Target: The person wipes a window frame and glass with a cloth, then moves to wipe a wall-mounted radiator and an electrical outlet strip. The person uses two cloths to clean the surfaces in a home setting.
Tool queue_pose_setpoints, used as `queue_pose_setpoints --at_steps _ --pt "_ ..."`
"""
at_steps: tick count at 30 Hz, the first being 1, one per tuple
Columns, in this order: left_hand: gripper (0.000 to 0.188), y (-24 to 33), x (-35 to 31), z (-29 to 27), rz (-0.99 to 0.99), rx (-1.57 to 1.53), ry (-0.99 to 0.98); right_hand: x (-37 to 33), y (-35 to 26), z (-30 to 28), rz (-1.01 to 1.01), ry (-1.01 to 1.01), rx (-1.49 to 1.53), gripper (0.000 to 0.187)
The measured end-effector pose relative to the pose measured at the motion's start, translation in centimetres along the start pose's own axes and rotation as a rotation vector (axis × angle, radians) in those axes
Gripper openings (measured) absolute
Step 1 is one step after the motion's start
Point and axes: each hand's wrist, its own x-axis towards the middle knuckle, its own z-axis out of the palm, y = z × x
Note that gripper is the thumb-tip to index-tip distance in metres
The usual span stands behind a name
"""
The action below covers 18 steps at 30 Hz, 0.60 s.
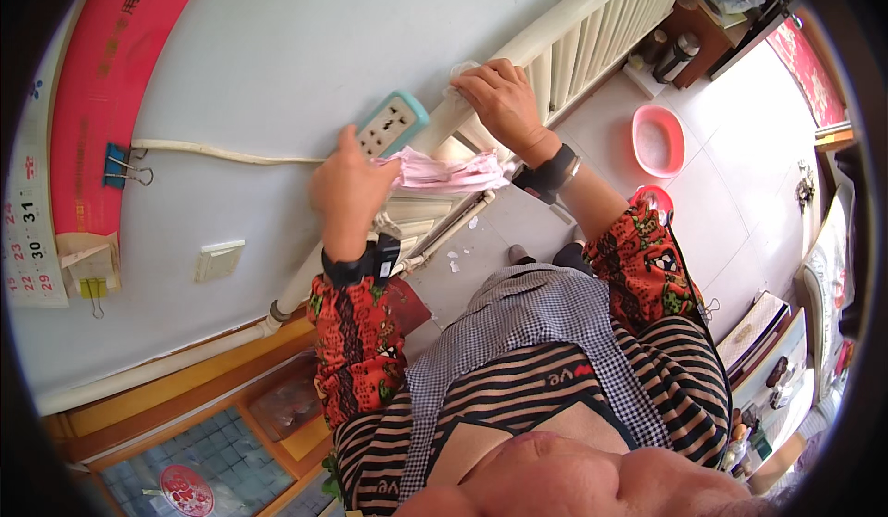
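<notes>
My left hand (351, 191) is at the near end of a white and turquoise power strip (388, 127), closed about that end, its index finger raised along the side. The strip leans at a slant against the wall, above the radiator. Beside my left thumb a pink cloth (449, 172) hangs over the white radiator (578, 55). My right hand (504, 105) is on the radiator's top rail, with its fingers bent down over a crumpled, whitish see-through piece (461, 78). Whether that piece is cloth or plastic I cannot tell. My left palm is hidden.
A white cord (227, 153) runs along the wall to the strip. Below it is a wall switch (220, 261). On the tiled floor at the right stands a pink basin (658, 141), with a thermos (680, 56) beyond it. White scraps (453, 263) lie below the radiator.
</notes>
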Motion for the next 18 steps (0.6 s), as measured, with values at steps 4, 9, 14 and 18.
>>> queue_pose_setpoints --at_steps 4,9,14,18 --pt "0.071 -1.8 -1.6 -1.4 -0.057 -0.239 0.135 -0.7 -2.8 1.1 -0.018 -0.09 -0.043 0.022" --pt "0.067 -2.5 -1.8 -1.8 -0.059 -0.409 0.148 -2.5 -10.4 3.8 -0.239 -0.152 0.116 0.027" --pt "0.067 -2.0 -1.7 -1.5 -0.042 -0.359 0.146 -1.2 -0.4 1.1 -0.045 -0.151 -0.111 0.022" --pt "0.067 -1.0 -1.5 -1.1 -0.042 -0.279 0.115 1.1 5.9 -1.4 0.004 0.03 -0.324 0.019"
